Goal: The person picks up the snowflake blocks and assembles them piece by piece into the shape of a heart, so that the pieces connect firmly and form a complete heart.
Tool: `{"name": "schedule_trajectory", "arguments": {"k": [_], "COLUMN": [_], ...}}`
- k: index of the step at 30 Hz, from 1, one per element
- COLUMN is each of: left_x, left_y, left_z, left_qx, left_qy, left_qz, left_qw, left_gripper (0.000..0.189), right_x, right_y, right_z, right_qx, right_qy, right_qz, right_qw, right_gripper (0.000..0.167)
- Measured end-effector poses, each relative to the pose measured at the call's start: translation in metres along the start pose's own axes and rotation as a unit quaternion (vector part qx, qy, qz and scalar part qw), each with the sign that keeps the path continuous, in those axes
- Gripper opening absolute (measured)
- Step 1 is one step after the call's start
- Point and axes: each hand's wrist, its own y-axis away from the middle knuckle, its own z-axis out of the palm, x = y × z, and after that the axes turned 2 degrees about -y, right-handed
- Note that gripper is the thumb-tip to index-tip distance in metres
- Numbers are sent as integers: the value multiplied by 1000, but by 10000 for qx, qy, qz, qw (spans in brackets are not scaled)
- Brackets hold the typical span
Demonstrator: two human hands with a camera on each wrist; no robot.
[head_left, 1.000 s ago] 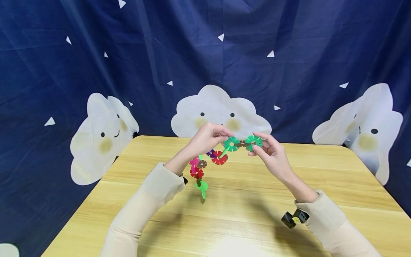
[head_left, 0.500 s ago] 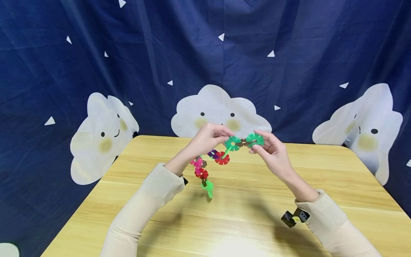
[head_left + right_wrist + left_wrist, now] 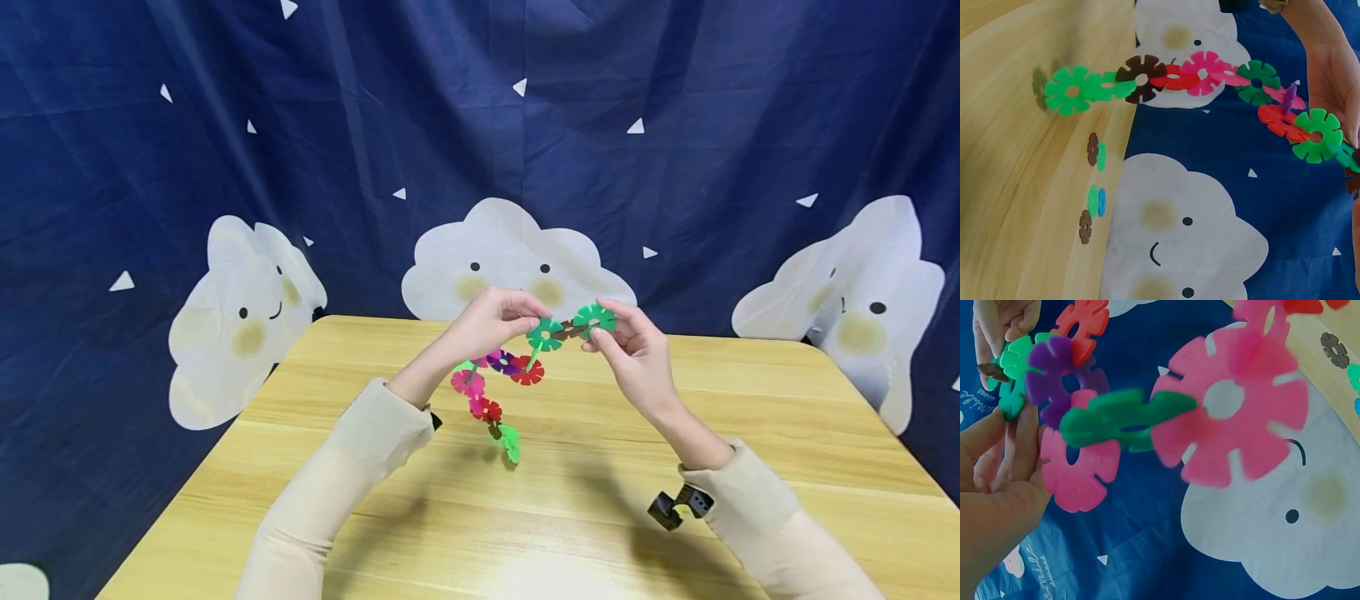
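Note:
In the head view a chain of interlocking snowflake discs hangs between and below my hands. My left hand (image 3: 495, 321) pinches a dark green disc (image 3: 545, 335) in the chain with thumb and fingers. My right hand (image 3: 633, 346) pinches the green disc (image 3: 595, 317) at the chain's upper end. A brown disc (image 3: 570, 328) links these two, edge-on. From the left hand the chain drops through a red disc (image 3: 527, 371), a purple disc (image 3: 502, 362) and pink discs (image 3: 1229, 406) to a light green end disc (image 3: 511, 444) low over the table.
Several loose discs lie on the wooden table (image 3: 600, 533), among them a brown disc (image 3: 1085, 226), a green disc (image 3: 1101, 156) and a blue disc (image 3: 1102, 202). A dark blue curtain (image 3: 480, 125) with cloud prints hangs behind the table.
The dangling lower part of the chain has swung to the right. My right hand has tilted its green disc slightly upward, while my left hand has stayed nearly in place.

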Motion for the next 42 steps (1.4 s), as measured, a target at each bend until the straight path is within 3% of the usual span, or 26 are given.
{"name": "schedule_trajectory", "arguments": {"k": [14, 20, 24, 30, 33, 38, 42], "left_x": [-2, 4, 9, 11, 10, 2, -4], "left_y": [-2, -7, -12, -14, -14, -14, -12], "left_z": [0, 0, 1, 2, 1, -1, -3], "left_qx": [-10, 82, -159, -407, -395, -330, -440], "left_qy": [-41, 348, 761, 938, 733, -35, -209], "left_qz": [49, 278, 294, 259, 269, 98, 14], "left_qw": [10000, 9990, 9965, 9944, 9962, 9994, 9988], "left_gripper": [20, 28, 29, 27, 26, 23, 23], "right_x": [4, 6, 7, 8, 8, 6, 6], "right_y": [1, 0, 1, 2, 2, 2, 1], "right_z": [3, 9, 13, 15, 15, 11, 8], "right_qx": [248, 290, 199, 185, 222, 368, 460], "right_qy": [-184, -136, -84, -42, -47, -128, -258], "right_qz": [120, 359, 335, 337, 336, 289, 260], "right_qw": [9995, 9988, 9992, 9993, 9992, 9988, 9983], "right_gripper": [37, 32, 31, 31, 31, 32, 32]}}
